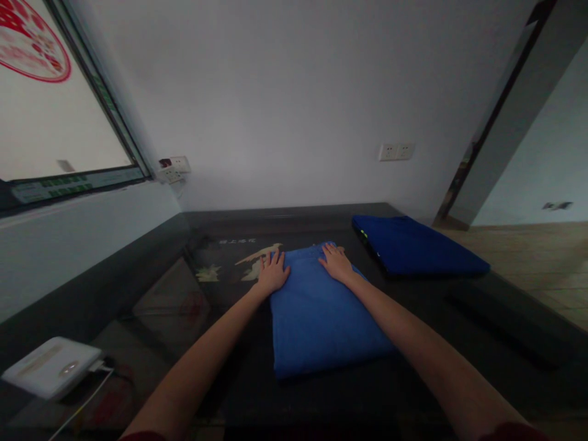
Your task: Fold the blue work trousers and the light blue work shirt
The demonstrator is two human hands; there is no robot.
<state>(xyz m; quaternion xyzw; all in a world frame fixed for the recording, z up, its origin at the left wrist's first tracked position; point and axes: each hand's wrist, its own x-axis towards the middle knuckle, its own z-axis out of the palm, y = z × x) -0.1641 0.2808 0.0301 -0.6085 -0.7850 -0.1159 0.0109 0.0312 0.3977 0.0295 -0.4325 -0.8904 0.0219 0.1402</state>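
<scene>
A folded blue garment [326, 318], denim-like and probably a pair of jeans, lies flat on the dark glossy table [239, 361] in front of me. On its far left corner rests my left hand [273, 272], palm down with the fingers spread. My right hand [336, 263] lies on the far right corner, also flat with its fingers apart. Both hands press on the cloth from above and grip nothing. Part of the garment's right side is hidden under my right forearm.
A folded dark blue cloth [418, 245] lies at the table's back right. At the front left sits a white box-shaped device [52, 367] with a cable plugged in. Wall sockets [396, 152] are set behind the table. A window [59, 122] is on the left.
</scene>
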